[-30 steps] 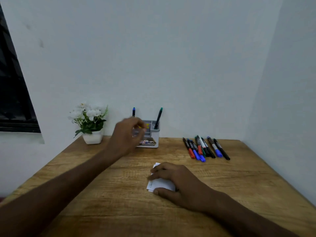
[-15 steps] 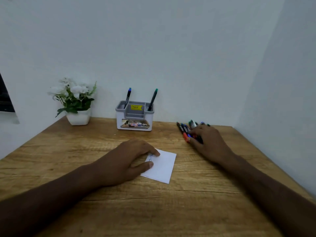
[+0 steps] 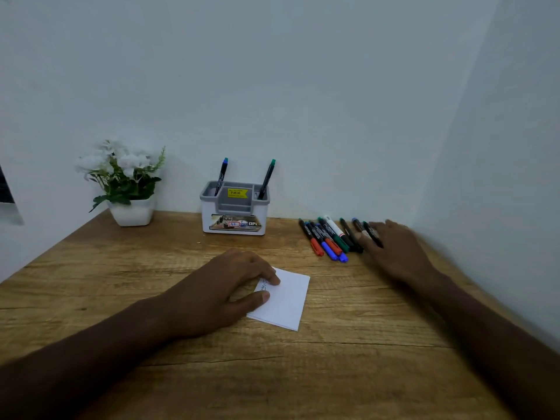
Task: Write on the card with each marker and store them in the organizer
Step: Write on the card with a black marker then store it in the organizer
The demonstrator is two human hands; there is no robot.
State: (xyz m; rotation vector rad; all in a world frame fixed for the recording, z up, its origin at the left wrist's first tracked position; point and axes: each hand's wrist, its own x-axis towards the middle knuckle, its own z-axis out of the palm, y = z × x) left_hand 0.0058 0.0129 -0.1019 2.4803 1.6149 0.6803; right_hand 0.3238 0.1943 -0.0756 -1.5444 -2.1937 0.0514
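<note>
Fingers [image 3: 368, 236] of the right hand [image 3: 394, 253] lie spread and flat over the right end of the row of markers [image 3: 328, 239]. They cover one dark marker [image 3: 374, 234] there, but the hand is blurred, so it is not possible to tell if they already pinch it or only touch it. The left hand [image 3: 221, 294] rests on the bench [image 3: 348, 368] with its fingers close together, and the thumb and the first finger press down on the left edge of the card [image 3: 286, 301]. The card is white, lies flat near the middle of the bench, and has some small writing just beside the fingertips.

The markers lie side by side on the bench, to the right of the organizer [image 3: 235, 212] and close to the back wall. Their caps, which are red, blue and green, point toward the person.

The organizer is white and grey, with a yellow price sticker inside. It stands at the back of the bench, touching or almost touching the wall. Two markers already stand tilted in it: one with a blue end [image 3: 222, 175] in the left compartment and one with a green end [image 3: 268, 178] in the right compartment.

A white pot with white flowers [image 3: 127, 180] stands to the left of the organizer, well apart from the card.
</note>
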